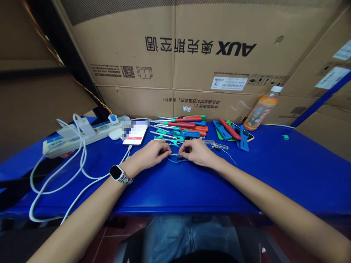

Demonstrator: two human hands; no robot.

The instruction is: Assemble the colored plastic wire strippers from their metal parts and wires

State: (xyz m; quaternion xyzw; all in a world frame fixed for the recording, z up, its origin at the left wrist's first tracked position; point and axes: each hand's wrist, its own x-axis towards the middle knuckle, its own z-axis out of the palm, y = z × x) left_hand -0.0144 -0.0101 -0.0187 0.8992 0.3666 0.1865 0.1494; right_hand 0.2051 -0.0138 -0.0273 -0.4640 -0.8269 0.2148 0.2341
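Observation:
My left hand [152, 153] and my right hand [196, 151] rest on the blue table [274, 171], fingers curled and pinched toward each other. Between them lies a small thin tool [177, 157] with a dark tip and a blue loop; both hands pinch at it. My left wrist wears a smartwatch [116, 172]. Just behind the hands lies a pile of screwdrivers [181, 128] with red, green and blue handles and metal shafts.
A phone [135, 133] on a white charging cable lies left of the pile. A power strip [82, 133] with white cables sits at the far left. Flat red, blue and green tools [230, 131] and an orange drink bottle [261, 109] stand right. Cardboard boxes [192, 54] wall the back.

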